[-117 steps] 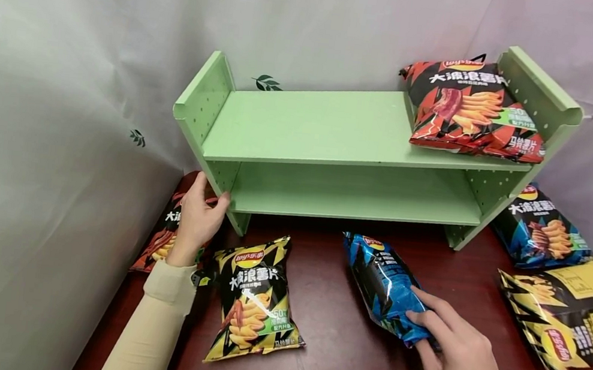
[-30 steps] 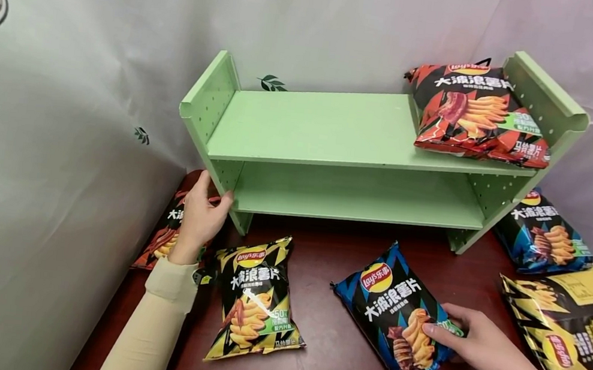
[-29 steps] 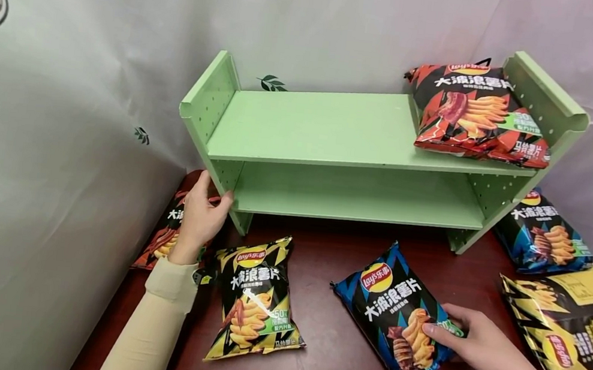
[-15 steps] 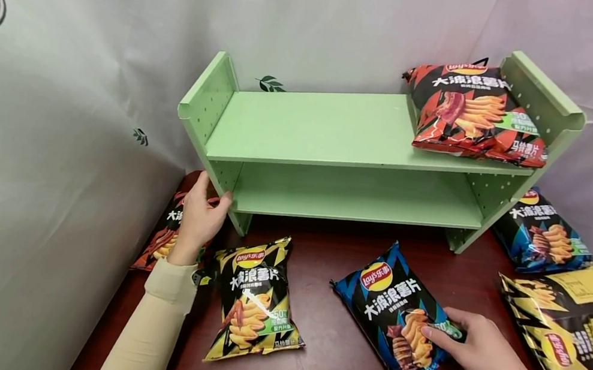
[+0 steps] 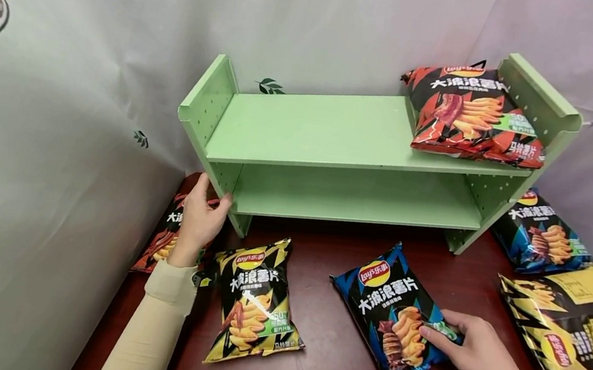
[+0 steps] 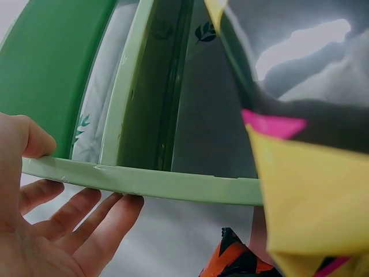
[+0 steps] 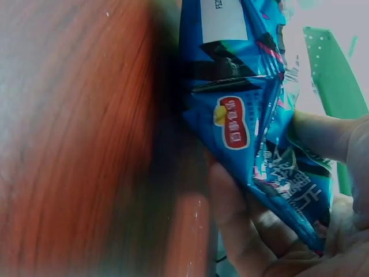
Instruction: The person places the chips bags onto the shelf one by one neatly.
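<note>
My left hand [image 5: 201, 217] grips the left upright of a green two-tier shelf [image 5: 308, 129], thumb on one side and fingers on the other, as the left wrist view also shows. My right hand [image 5: 474, 348] holds a blue chip bag [image 5: 391, 315] by its right side, thumb on the printed front and fingers behind. In the right wrist view the bag's back [image 7: 230, 86] appears tilted beside the red-brown tabletop [image 7: 75, 138]. Near my left forearm lies a yellow chip bag [image 5: 252, 301], face up.
A red chip bag [image 5: 472, 116] leans on the upper tier's right end. Another red bag [image 5: 163, 240] lies behind my left hand. At the right, a second blue bag [image 5: 546, 235] and a face-down yellow bag [image 5: 575, 317] lie on the table. Fabric walls [image 5: 61, 154] enclose the area.
Since the earliest frame, my right hand has turned the blue chip bag so its front faces up. In the last half second its lower end swung slightly left. My left hand stays on the shelf.
</note>
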Demonstrator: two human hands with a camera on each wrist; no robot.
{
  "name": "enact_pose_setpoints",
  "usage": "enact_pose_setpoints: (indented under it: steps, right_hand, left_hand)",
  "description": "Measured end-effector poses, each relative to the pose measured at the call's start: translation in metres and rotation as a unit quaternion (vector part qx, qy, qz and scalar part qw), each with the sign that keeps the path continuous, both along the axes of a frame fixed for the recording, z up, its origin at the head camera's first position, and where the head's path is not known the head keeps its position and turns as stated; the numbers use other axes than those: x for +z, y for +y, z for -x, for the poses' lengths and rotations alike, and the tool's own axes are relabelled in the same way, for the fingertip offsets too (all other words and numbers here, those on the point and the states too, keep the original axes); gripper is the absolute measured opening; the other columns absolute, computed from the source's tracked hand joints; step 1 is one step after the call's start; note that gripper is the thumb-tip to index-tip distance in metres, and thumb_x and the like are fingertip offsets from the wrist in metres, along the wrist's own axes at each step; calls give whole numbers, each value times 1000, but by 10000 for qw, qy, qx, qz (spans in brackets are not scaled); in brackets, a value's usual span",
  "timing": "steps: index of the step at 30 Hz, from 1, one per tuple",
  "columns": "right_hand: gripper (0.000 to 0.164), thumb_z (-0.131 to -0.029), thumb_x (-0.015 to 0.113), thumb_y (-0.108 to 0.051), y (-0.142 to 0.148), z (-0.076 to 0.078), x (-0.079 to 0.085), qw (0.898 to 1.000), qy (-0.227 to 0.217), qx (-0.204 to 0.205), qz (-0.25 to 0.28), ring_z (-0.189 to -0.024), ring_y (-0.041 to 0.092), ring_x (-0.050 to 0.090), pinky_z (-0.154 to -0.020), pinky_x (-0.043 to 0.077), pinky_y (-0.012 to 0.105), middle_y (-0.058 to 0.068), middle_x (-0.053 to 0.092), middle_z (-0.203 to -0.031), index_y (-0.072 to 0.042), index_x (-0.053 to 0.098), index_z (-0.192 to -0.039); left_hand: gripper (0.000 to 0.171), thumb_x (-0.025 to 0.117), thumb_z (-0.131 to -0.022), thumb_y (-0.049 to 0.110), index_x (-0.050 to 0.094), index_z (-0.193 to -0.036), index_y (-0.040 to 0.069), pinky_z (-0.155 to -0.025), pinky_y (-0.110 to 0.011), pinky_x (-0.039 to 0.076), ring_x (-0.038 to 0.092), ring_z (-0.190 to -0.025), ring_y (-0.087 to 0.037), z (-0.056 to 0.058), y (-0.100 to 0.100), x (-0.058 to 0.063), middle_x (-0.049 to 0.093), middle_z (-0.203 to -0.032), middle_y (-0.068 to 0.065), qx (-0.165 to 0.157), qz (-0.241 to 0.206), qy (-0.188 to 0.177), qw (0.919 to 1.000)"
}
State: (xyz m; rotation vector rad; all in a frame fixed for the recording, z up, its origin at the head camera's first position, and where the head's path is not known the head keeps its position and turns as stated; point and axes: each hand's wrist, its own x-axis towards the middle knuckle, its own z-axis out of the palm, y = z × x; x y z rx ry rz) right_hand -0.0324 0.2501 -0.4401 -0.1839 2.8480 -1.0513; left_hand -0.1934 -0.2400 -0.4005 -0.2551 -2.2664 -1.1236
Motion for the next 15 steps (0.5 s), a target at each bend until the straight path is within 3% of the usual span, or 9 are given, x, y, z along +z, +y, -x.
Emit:
enact_pose_setpoints:
  steps: [11, 15]
  right_hand:
    - [42, -84, 72, -42, -9, -7, 3, 9989, 408, -209, 34, -85, -5, 64, -68, 52, 20, 6, 73, -106, -8, 74, -109]
    - [35, -84, 73, -38, -11, -10, 4, 9980, 597, -149, 128, -86, -6, 64, -67, 52, 19, 2, 74, -105, -12, 75, -108]
  left_hand:
    - [47, 63, -88, 20, 53, -134, 18, -83, -50, 49, 61, -110, -27, -1, 0, 0, 63, -122, -9, 16, 42, 22, 10000]
    - [46, 63, -89, 21, 53, -134, 19, -84, -51, 49, 60, -110, -25, -1, 0, 0, 63, -123, -8, 22, 36, -26, 10000]
